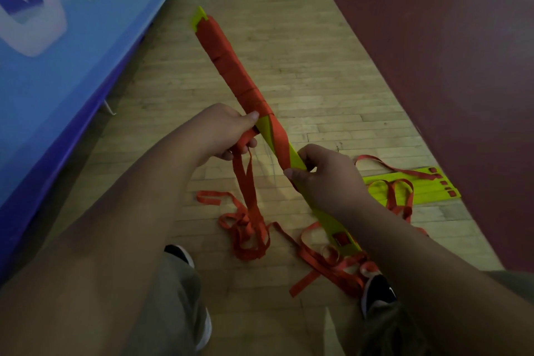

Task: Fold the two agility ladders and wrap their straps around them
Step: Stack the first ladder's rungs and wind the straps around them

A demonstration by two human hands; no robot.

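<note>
At frame centre, the first ladder bundle [231,66] is strap-wrapped along its upper half. The left hand [222,133] grips the orange strap [248,182]; the right hand [323,179] clasps the bare lower end. At lower right, the second ladder [410,185] lies unwrapped on the floor [303,37].

There are two yellow agility ladders: a first ladder [332,222] folded into one bundle, and a second ladder [427,186] on the one wooden floor [289,37]. Two hands show, the left hand [222,130] and the right hand [326,179]. Two dark shoes show, a left shoe [179,253] and a right shoe [378,292]. Loose orange strap [248,228] lies in at least two tangles; its separate lengths cannot be counted. There is one blue banner [57,52] and one dark red surface [433,52].
</note>
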